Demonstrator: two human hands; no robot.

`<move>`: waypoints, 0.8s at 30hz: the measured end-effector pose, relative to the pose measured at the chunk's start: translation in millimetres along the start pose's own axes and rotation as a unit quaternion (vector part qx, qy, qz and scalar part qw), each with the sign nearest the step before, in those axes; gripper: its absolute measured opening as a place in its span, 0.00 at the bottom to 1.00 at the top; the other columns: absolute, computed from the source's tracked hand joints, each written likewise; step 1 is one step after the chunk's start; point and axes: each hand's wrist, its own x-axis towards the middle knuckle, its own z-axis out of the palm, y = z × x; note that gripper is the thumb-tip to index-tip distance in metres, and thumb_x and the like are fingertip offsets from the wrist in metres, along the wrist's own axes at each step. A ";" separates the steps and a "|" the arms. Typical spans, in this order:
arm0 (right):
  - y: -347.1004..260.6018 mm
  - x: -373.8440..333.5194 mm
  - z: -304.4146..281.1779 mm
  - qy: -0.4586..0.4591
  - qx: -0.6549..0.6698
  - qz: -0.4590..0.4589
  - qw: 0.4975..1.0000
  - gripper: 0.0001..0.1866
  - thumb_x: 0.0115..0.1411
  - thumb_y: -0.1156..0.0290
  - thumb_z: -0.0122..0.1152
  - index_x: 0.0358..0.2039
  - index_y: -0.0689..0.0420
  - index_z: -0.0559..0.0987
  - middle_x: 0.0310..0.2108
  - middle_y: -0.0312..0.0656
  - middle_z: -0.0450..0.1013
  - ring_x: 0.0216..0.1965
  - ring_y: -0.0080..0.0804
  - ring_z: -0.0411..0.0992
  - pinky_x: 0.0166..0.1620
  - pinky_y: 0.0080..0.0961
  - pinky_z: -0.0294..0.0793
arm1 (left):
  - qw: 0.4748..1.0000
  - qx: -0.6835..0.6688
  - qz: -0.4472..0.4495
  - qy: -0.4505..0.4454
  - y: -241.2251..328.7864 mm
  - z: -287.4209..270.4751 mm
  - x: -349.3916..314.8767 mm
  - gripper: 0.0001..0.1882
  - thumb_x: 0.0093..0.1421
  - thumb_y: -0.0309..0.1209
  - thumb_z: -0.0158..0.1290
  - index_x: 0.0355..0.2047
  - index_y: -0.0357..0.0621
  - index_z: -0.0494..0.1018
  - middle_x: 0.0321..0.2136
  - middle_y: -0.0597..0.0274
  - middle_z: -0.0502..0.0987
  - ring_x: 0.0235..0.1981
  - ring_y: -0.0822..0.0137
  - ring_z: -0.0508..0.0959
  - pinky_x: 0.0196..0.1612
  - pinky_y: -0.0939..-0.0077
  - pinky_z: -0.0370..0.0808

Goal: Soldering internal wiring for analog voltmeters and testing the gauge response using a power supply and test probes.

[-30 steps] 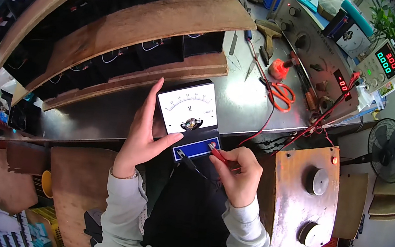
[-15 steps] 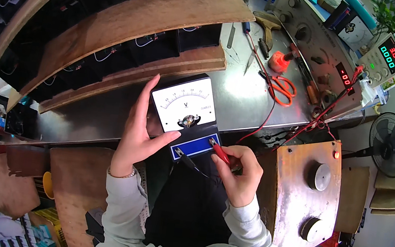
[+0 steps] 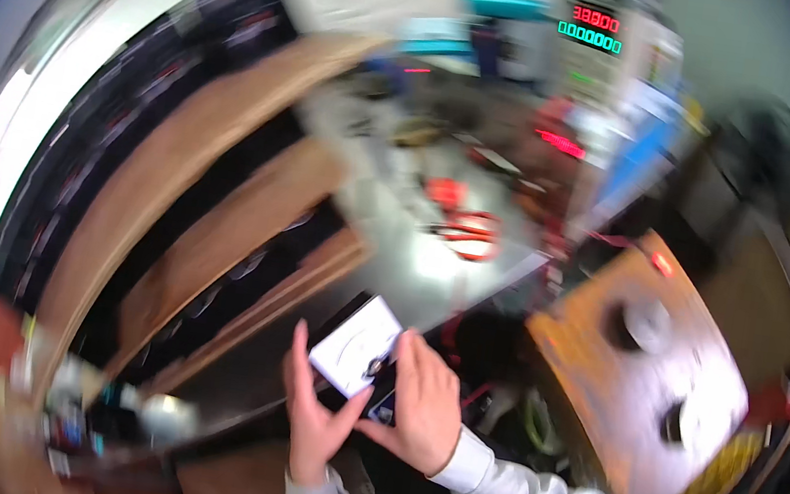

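An analog voltmeter [image 3: 352,350] with a white dial face and a dark lower body is tilted in front of me at the bench edge. My left hand [image 3: 314,428] grips its lower left side, thumb and fingers spread around the corner. Against the right side, my right hand [image 3: 426,401] closes on the meter, its thumb reaching across the blue terminal panel. That panel is mostly hidden by the right hand. Motion blur smears the picture, and neither the red nor the black clip can be made out at the terminals.
Wooden shelves [image 3: 156,183] with dark compartments stand left. Orange-handled scissors [image 3: 472,236] and a red bottle [image 3: 445,191] lie on the metal bench [image 3: 393,262]. A power supply [image 3: 583,61] is lit behind. At right stand a wooden-topped box [image 3: 593,346] with two round metal knobs and a fan [image 3: 762,147].
The view has swung, and the meter now appears lower and tilted. My right hand has left the red clip and moved onto the meter's right side. My left hand stays on the meter.
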 end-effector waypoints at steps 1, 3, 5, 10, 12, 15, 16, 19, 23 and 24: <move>18.4 -8.5 -1.0 0.021 0.031 0.005 0.999 0.64 0.38 0.57 0.80 0.68 0.71 0.51 0.64 0.62 0.59 0.62 0.59 0.63 0.61 0.45 0.63 | 0.992 0.121 0.036 -0.025 15.0 12.1 -7.9 0.52 0.51 0.26 0.67 0.72 0.42 0.48 0.64 0.42 0.59 0.64 0.48 0.65 0.60 0.53 0.68; 40.3 -35.9 -17.6 0.012 0.099 0.043 0.994 0.62 0.39 0.56 0.78 0.68 0.71 0.52 0.63 0.64 0.60 0.60 0.60 0.63 0.61 0.44 0.64 | 0.968 0.221 0.093 -0.072 33.9 30.3 -32.3 0.51 0.52 0.32 0.66 0.71 0.40 0.50 0.65 0.38 0.57 0.65 0.41 0.61 0.63 0.48 0.62; 65.1 -61.0 -55.2 0.052 0.042 0.062 0.996 0.62 0.39 0.55 0.78 0.67 0.71 0.53 0.60 0.64 0.62 0.59 0.59 0.64 0.61 0.44 0.65 | 0.976 0.121 0.101 -0.150 41.3 47.9 -49.1 0.52 0.53 0.36 0.66 0.72 0.41 0.49 0.66 0.35 0.56 0.67 0.39 0.58 0.65 0.47 0.59; 167.3 -138.3 -197.9 0.232 -0.308 0.334 0.860 0.58 0.39 0.54 0.78 0.63 0.73 0.57 0.48 0.60 0.69 0.50 0.59 0.68 0.54 0.45 0.70 | 0.961 0.040 0.076 -0.262 39.0 87.7 -58.6 0.29 0.59 0.28 0.62 0.61 0.41 0.69 0.57 0.43 0.69 0.59 0.46 0.70 0.61 0.59 0.68; 191.3 -166.0 -234.5 0.291 -0.384 0.393 0.783 0.60 0.39 0.51 0.78 0.64 0.73 0.56 0.48 0.60 0.68 0.51 0.59 0.68 0.54 0.45 0.70 | 0.956 0.023 0.049 -0.289 30.3 84.8 -58.1 0.18 0.59 0.25 0.61 0.50 0.38 0.77 0.49 0.47 0.76 0.53 0.49 0.75 0.58 0.61 0.71; 220.1 -195.7 -240.9 0.306 -0.390 0.463 0.735 0.61 0.42 0.48 0.77 0.65 0.72 0.55 0.55 0.63 0.64 0.57 0.60 0.65 0.59 0.45 0.66 | 0.956 0.046 0.101 -0.272 22.9 83.0 -57.6 0.05 0.58 0.23 0.60 0.36 0.36 0.80 0.38 0.54 0.81 0.46 0.53 0.79 0.53 0.63 0.74; 218.1 -196.3 -239.0 0.304 -0.386 0.468 0.735 0.61 0.42 0.48 0.77 0.65 0.72 0.55 0.55 0.63 0.64 0.57 0.60 0.65 0.59 0.45 0.66 | 0.954 0.051 0.100 -0.276 26.5 82.0 -57.9 0.05 0.58 0.23 0.60 0.36 0.36 0.80 0.38 0.54 0.81 0.46 0.53 0.79 0.53 0.63 0.74; 218.1 -192.7 -238.0 0.303 -0.373 0.482 0.732 0.62 0.42 0.46 0.77 0.66 0.73 0.53 0.57 0.65 0.62 0.58 0.61 0.63 0.61 0.45 0.65 | 0.957 0.091 0.133 -0.241 38.6 81.0 -56.4 0.02 0.57 0.23 0.61 0.28 0.38 0.80 0.32 0.56 0.81 0.41 0.56 0.80 0.48 0.65 0.76; 216.2 -189.3 -240.4 0.303 -0.372 0.486 0.730 0.61 0.42 0.47 0.76 0.65 0.73 0.54 0.57 0.64 0.62 0.58 0.61 0.63 0.61 0.46 0.64 | 0.954 0.089 0.128 -0.255 34.9 81.5 -61.8 0.04 0.58 0.22 0.61 0.26 0.36 0.80 0.31 0.55 0.81 0.39 0.56 0.81 0.44 0.66 0.76; 217.2 -189.6 -240.9 0.306 -0.372 0.481 0.733 0.61 0.42 0.47 0.76 0.65 0.73 0.54 0.57 0.64 0.63 0.58 0.61 0.63 0.61 0.46 0.64 | 0.960 0.075 0.105 -0.247 33.2 84.2 -64.2 0.05 0.59 0.23 0.61 0.26 0.35 0.80 0.31 0.54 0.81 0.38 0.56 0.81 0.42 0.67 0.77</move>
